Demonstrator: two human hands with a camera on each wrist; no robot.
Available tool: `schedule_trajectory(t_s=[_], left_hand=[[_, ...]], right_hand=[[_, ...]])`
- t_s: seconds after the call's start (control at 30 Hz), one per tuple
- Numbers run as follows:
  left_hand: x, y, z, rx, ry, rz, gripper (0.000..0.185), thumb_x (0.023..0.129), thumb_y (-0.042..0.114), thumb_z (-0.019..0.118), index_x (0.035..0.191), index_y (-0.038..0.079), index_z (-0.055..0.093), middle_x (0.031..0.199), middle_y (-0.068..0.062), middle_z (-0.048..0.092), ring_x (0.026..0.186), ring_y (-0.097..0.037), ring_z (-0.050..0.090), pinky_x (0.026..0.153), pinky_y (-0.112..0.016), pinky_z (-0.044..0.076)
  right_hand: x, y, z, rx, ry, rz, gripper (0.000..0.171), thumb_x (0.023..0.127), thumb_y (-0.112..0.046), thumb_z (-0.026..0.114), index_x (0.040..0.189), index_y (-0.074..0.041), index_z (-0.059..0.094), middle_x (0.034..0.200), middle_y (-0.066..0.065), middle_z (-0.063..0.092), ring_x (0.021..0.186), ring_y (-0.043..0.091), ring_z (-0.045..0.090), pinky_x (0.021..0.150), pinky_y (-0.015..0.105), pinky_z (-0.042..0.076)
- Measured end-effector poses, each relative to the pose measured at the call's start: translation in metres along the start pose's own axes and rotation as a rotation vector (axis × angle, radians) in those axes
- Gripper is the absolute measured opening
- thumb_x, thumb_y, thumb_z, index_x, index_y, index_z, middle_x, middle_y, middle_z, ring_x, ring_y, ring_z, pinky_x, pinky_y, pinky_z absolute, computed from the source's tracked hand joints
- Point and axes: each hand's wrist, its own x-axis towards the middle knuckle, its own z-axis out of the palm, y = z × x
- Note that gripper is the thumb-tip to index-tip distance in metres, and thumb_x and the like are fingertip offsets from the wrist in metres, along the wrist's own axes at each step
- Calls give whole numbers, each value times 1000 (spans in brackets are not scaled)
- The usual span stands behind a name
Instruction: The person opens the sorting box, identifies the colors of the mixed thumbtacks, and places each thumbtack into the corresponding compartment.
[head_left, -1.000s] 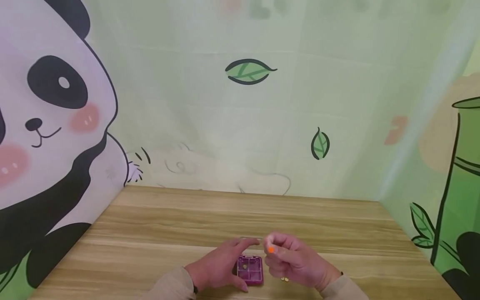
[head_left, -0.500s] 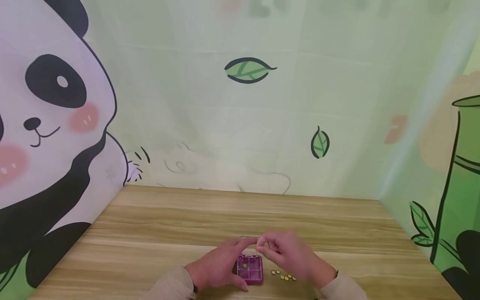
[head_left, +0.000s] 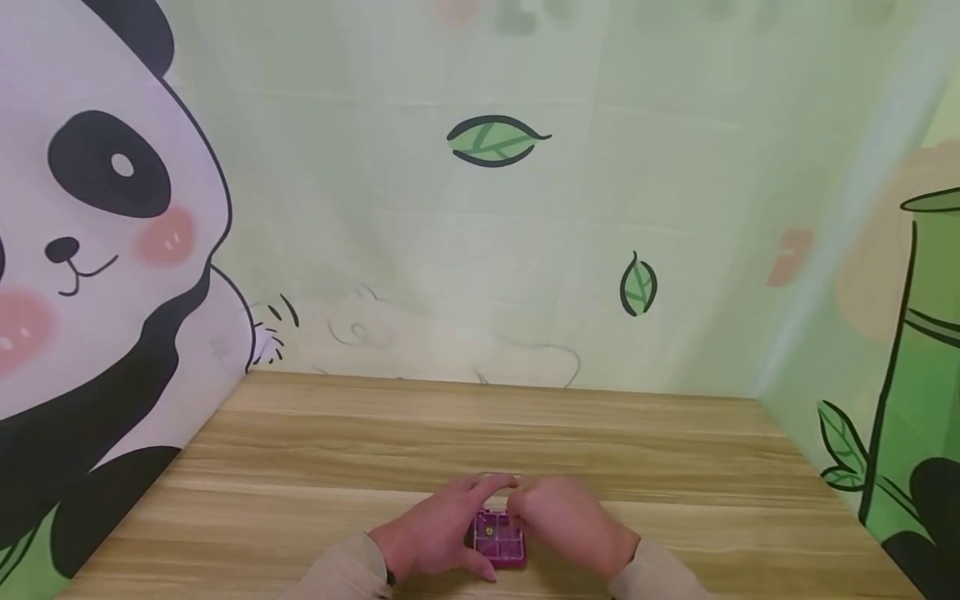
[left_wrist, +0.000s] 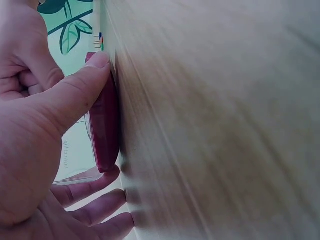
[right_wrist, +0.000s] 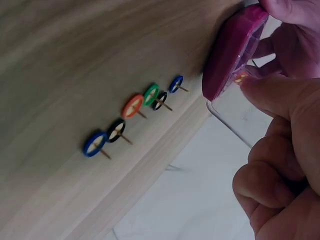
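My left hand (head_left: 438,525) holds a small purple box (head_left: 501,552) on the table, thumb at its near side and fingers at its far end. The box has four-way dividers, and a thumbtack (head_left: 490,531) lies in its far left compartment. In the left wrist view, a clear lid (left_wrist: 75,155) stands raised from the box. My right hand (head_left: 570,521) is over the box's far right corner. Between its fingertips it pinches an orange thumbtack (right_wrist: 240,78), right at the box's rim in the right wrist view; the head view hides this tack behind the hand.
Several thumbtacks (right_wrist: 133,106), blue, black, orange and green, lie points up on the wooden table (head_left: 480,433) to the right of the box. My right hand hides them in the head view. A printed cloth (head_left: 420,250) with leaves and a panda walls the table's back and sides.
My right hand has turned over and moved left and down to the box with the orange thumbtack. The left hand and the box have stayed in place.
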Motion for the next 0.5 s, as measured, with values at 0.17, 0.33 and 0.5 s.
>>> schedule_trajectory(t_s=[0.17,0.33,0.5], left_hand=[[1,0,-1,-4,-3,3,107,70,52,89,157,35,30,150,-10,52,135,-30,53,110,-50,49],[0,0,-1,-1,-2,5,107,69,52,89,156,37,29,148,-11,53,134,-30,54,110,-49,50],[0,1,-1,-5,0,9,107,69,51,90,156,37,29,148,-10,53,133,-29,54,110,-49,50]], right_hand=[[4,-2,4,-37,-38,-3,14,84,-15,78,73,-22,73,69,-14,68,59,1,53,54,19,46],[6,-3,7,-21,-56,7,15,83,-15,78,72,-22,72,67,-13,66,56,1,48,52,19,44],[7,-3,8,9,-65,19,17,83,-13,78,70,-21,70,65,-14,63,55,1,44,51,18,42]])
